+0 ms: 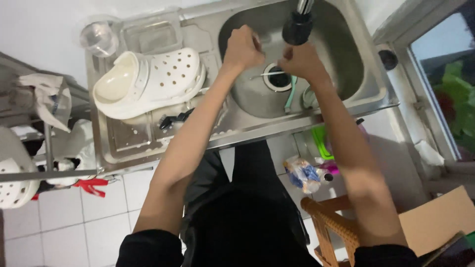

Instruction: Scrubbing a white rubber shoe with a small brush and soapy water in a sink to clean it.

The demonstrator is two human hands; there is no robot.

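Both my hands are over the basin of a steel sink (346, 59), just below the black faucet head (298, 25). My left hand (242, 47) is curled into a fist above the basin's left side, and I see nothing in it. My right hand (301, 62) is also closed, right beside the drain (277, 81). A thin white stick (267, 75) pokes out from under its fingers toward the left. A green strip-like item (290, 94) lies on the basin floor. A white perforated clog (148, 81) rests on the drainboard to the left.
A clear box (151, 37) and a glass cup (99, 37) stand behind the clog, with a small black item (175, 118) in front of it. On the tiled floor are a plastic bag (304, 173), a wooden chair (331, 222) and a cardboard box (435, 227). Another white clog (15, 173) sits far left.
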